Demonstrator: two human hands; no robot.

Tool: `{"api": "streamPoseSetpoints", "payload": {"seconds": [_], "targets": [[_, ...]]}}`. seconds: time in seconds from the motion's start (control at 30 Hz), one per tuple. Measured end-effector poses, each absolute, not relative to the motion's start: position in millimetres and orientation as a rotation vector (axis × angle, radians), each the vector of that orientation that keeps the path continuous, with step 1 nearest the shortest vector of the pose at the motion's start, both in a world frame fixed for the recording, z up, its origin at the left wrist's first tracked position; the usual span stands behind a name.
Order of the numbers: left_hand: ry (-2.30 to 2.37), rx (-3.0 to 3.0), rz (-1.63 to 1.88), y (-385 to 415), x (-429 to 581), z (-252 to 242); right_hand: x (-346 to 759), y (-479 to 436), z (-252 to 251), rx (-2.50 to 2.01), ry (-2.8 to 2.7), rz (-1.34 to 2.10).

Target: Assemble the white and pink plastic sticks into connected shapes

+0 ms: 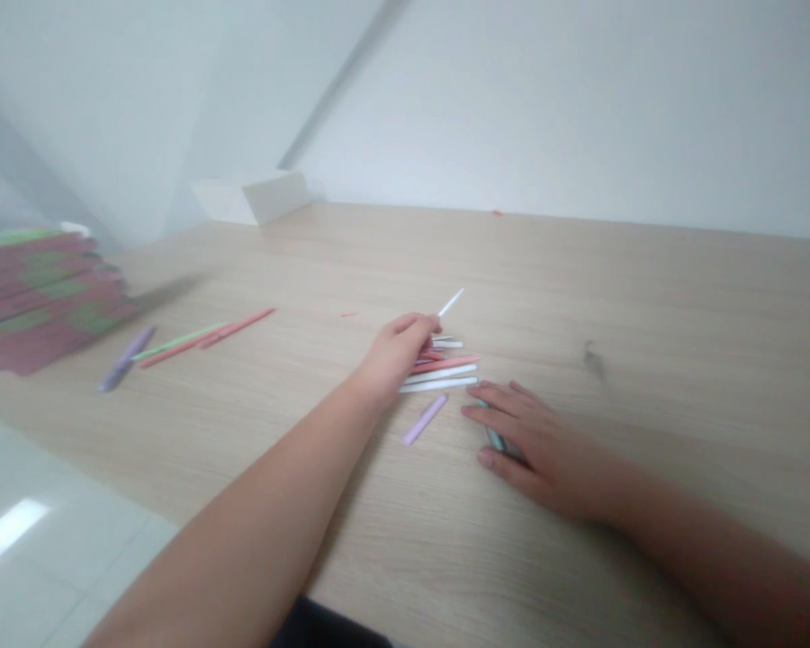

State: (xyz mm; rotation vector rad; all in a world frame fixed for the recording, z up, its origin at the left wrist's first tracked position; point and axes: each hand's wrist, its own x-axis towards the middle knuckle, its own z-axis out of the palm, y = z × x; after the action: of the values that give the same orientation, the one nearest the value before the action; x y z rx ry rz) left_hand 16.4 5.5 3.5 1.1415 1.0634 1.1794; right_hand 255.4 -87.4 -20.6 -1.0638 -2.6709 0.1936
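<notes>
My left hand (pixel 400 353) reaches over a loose bunch of thin coloured sticks. A slim white stick (pixel 452 301) slants up from its pinched fingertips. Beneath and beside that hand lie several white sticks (pixel 445 373) and pink ones, such as the pink stick (pixel 455 363); their left ends are hidden by the hand. A short purple stick (pixel 426 419) rests apart, just in front of the bunch. My right hand (pixel 523 436) lies low on the table with its fingers spread. Partly under it is a pale teal stick (pixel 495 439), and its fingertips come close to the white sticks' ends.
Farther left lie a purple stick (pixel 127 358), a green stick (pixel 179 342) and pink-red sticks (pixel 209 337). A blurred red-and-green stack (pixel 47 301) stands at the table's left edge. A white box-like object (pixel 270 198) sits at the back, near the wall. A small dark mark (pixel 592 358) shows on the right.
</notes>
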Motion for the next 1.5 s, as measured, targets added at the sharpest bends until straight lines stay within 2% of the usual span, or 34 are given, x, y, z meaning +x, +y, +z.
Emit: {"api": "streamPoseSetpoints", "payload": {"seconds": [0.43,0.93,1.2,1.5], "targets": [[0.885,0.835,1.422,31.0,0.6,2.7,220.9,-87.5,-16.3,-1.108,-2.718,0.093],[0.999,0.870,1.427,38.5,-7.6,2.9,239.2,-116.8,-6.5,-0.849,-2.788,0.349],[1.031,0.942,1.428,39.3,-7.0,-1.0,263.9,-154.2,-12.1,-1.110,-2.738,0.407],[1.027,0.978,1.426,38.0,-6.3,-3.1,302.4,-146.7,-18.4,-1.340,-2.556,0.418]]}}
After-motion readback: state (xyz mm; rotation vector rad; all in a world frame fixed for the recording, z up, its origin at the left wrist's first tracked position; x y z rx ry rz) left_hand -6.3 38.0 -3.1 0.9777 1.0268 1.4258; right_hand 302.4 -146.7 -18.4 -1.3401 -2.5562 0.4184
